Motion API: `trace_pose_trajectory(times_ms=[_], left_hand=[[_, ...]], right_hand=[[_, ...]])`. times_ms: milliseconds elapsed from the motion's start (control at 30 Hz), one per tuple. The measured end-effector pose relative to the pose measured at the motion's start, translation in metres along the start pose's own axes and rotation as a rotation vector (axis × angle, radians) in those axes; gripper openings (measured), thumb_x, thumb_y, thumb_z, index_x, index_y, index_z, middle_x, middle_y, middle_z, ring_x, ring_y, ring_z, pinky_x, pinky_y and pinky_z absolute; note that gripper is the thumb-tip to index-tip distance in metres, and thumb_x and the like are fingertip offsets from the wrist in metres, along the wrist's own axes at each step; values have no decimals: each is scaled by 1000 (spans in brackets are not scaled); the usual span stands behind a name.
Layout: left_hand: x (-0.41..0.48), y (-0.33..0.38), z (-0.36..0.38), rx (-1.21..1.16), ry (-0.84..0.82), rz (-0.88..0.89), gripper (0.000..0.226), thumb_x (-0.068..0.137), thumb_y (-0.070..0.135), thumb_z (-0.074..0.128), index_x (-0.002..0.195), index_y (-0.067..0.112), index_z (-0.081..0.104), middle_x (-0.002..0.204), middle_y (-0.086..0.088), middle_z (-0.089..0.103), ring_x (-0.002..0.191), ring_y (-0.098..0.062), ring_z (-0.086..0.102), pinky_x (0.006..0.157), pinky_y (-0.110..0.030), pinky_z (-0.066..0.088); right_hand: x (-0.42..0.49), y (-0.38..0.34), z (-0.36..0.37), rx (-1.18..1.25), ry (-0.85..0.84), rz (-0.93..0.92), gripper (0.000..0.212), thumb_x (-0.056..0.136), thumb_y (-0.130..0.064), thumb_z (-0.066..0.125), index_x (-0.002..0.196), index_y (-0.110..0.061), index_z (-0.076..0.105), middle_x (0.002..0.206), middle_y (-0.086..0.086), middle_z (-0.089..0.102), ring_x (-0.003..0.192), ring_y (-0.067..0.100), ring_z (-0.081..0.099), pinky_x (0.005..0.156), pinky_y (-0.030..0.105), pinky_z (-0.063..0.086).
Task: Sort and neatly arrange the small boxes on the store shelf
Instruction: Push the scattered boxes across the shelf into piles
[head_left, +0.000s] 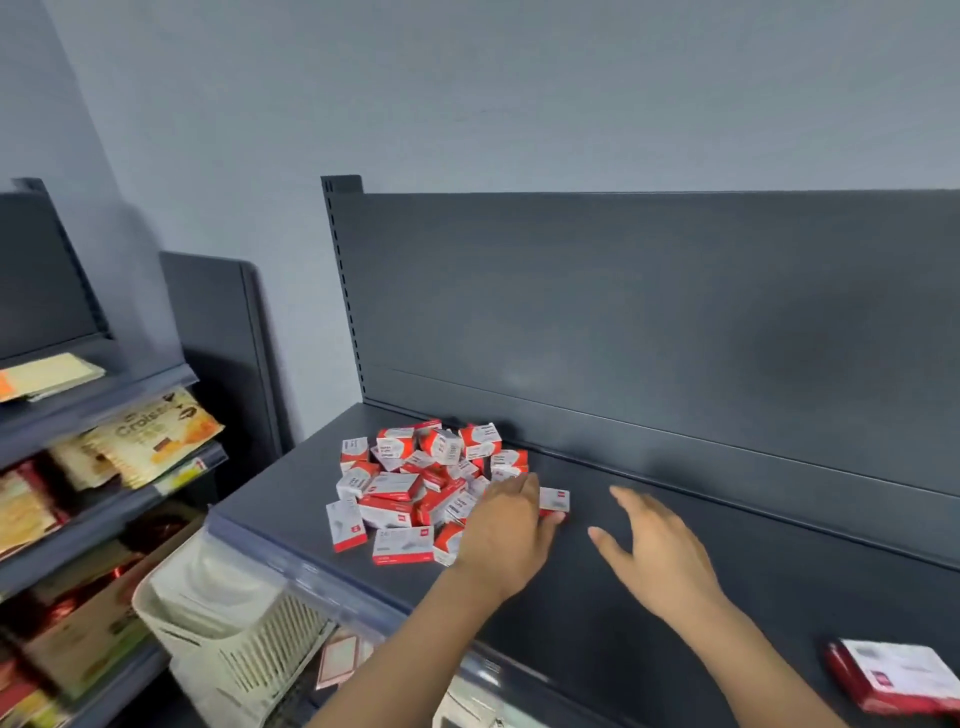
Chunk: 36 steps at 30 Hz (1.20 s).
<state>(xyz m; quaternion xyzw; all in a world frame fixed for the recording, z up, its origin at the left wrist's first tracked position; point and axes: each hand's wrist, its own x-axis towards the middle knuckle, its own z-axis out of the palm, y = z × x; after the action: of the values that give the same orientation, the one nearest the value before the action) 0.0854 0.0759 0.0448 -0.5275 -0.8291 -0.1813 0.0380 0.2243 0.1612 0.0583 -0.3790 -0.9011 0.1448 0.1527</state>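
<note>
Many boxes (400, 488) heaped on the shelf (779, 571), just left of the left hand (511, 530). Its fingers (522, 488) pinch one box (555, 500) at their tips, long axis left-right. Just right of that, the right hand (657, 553) is empty, fingers spread.

A pale blue-grey wall (467, 93) rises beyond the left hand (506, 540) and right hand (657, 551). Under them lies a dark grey shelf (779, 597); its back panel (649, 312) stands behind, with 1 slotted upright (343, 291) at the left end. Further left, another shelving unit (93, 410) carries snack packets (156, 436). Below the left hand sits a white slatted basket (234, 634).
</note>
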Motion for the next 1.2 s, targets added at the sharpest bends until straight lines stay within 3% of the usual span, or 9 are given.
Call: trace_pose_trajectory(times_ms=[167, 300, 467, 700, 833, 1000, 1100, 1200], left_hand=[[5, -90, -25, -54, -11, -73, 53, 95, 36, 45, 140, 11, 34, 138, -8, 49, 127, -24, 45, 103, -30, 38], [11, -148, -36, -135, -51, -125, 49, 90, 36, 55, 133, 17, 43, 126, -3, 59, 115, -21, 56, 90, -29, 46], [16, -184, -34, -197, -121, -134, 52, 85, 35, 62, 132, 20, 44, 132, 1, 55, 123, -18, 51, 98, -29, 42], [35, -200, -23, -227, -244, -77, 34, 79, 41, 68, 105, 20, 63, 102, 5, 65, 92, -12, 59, 82, -27, 50], [41, -207, -24, -220, -292, 5, 30, 79, 37, 69, 104, 22, 66, 103, 6, 65, 95, -13, 59, 86, -28, 49], [44, -210, -23, -168, -274, 56, 36, 81, 41, 67, 111, 22, 62, 109, 5, 62, 102, -15, 57, 85, -22, 44], [44, -201, -29, -222, -208, -17, 43, 82, 42, 64, 116, 16, 57, 113, -1, 61, 103, -18, 58, 87, -26, 46], [50, -183, -44, -263, -82, -31, 43, 84, 40, 61, 112, 8, 59, 101, -8, 67, 93, -24, 62, 81, -32, 47]], right_hand=[[37, -76, 43, 12, -20, -111, 48, 91, -39, 52, 134, -22, 41, 132, -2, 52, 120, 16, 50, 94, 29, 46], [60, -120, 72, -9, -90, -235, 49, 89, -31, 56, 135, -19, 41, 132, -1, 52, 120, 15, 49, 95, 27, 43], [82, -145, 100, -79, -126, -302, 40, 87, -23, 59, 125, -14, 50, 122, 2, 56, 110, 17, 53, 91, 27, 47], [97, -149, 98, -171, -297, -425, 23, 80, -8, 56, 102, -11, 61, 106, 4, 55, 98, 19, 48, 79, 30, 47], [101, -140, 100, -230, -314, -508, 33, 80, -3, 55, 111, -11, 61, 110, 3, 57, 104, 19, 46, 91, 35, 45], [104, -133, 102, -330, -268, -620, 19, 89, -12, 55, 105, -6, 62, 106, 9, 59, 104, 24, 49, 84, 33, 40], [97, -129, 93, -201, -227, -579, 23, 94, -25, 49, 109, -12, 59, 109, 3, 54, 100, 21, 53, 79, 34, 46], [88, -120, 77, 34, -142, -461, 27, 95, -26, 47, 119, -18, 56, 117, -2, 51, 103, 15, 53, 87, 29, 46]])
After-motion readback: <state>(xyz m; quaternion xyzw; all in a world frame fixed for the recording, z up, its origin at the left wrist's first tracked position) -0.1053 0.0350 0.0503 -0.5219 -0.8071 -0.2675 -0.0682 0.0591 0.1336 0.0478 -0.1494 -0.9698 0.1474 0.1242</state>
